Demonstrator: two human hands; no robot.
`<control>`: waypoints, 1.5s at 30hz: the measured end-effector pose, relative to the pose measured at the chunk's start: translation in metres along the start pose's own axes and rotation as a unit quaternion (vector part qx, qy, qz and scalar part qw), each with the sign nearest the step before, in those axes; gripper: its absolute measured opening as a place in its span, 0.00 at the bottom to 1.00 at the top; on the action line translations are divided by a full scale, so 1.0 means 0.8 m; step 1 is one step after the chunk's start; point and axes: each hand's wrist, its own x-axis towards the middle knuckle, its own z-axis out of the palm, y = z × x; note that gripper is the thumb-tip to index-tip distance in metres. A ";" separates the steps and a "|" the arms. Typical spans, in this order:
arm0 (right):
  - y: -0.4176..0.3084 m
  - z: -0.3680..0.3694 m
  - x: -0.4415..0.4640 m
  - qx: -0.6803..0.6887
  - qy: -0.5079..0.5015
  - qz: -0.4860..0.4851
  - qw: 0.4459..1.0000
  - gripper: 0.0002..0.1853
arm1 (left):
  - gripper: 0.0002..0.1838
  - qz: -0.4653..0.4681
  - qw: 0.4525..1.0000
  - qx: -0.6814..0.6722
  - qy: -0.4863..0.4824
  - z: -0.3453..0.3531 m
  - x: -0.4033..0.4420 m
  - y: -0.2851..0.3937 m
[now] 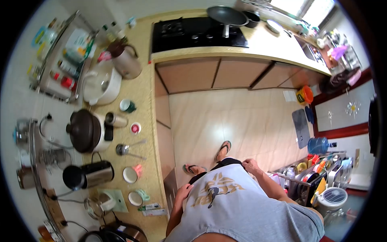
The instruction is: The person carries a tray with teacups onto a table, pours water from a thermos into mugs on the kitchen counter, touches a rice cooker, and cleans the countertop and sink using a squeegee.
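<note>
My left hand (pixel 184 191) hangs beside my dark shorts (pixel 197 176), close to the counter edge, with loose fingers and no visible object in it. At the other side of the shorts is my right hand (pixel 250 165), its fingers slightly bent and no object visible in it. The counter (pixel 146 141) to my left carries a pink-handled mug (pixel 131 174), a green-and-white mug (pixel 136 197) and two toothpaste-like tubes (pixel 154 211). Farther along stand an electric kettle (pixel 98 174), a rice cooker (pixel 85 131) with a dark lid, and a dark green cup (pixel 127 105).
Ahead, a frying pan (pixel 227 16) sits on the black stove (pixel 185 34), with a sink (pixel 308 50) at far right. A crowded dish rack (pixel 302 181) stands right of me. On the floor are a blue water bottle (pixel 318 145), a grey mat (pixel 300 128) and an orange bucket (pixel 305 95).
</note>
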 end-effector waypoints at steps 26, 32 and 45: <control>0.225 -0.140 0.079 0.548 0.066 0.285 0.784 0.06 | 0.23 0.086 0.966 0.232 -0.069 0.028 0.277 0.526; 0.192 -0.125 0.076 0.562 0.081 0.349 0.745 0.07 | 0.23 0.106 0.963 0.207 -0.135 0.015 0.387 0.569; 0.093 -0.281 0.196 0.550 0.208 0.263 0.765 0.09 | 0.22 0.131 0.965 0.156 -0.164 -0.027 0.583 0.686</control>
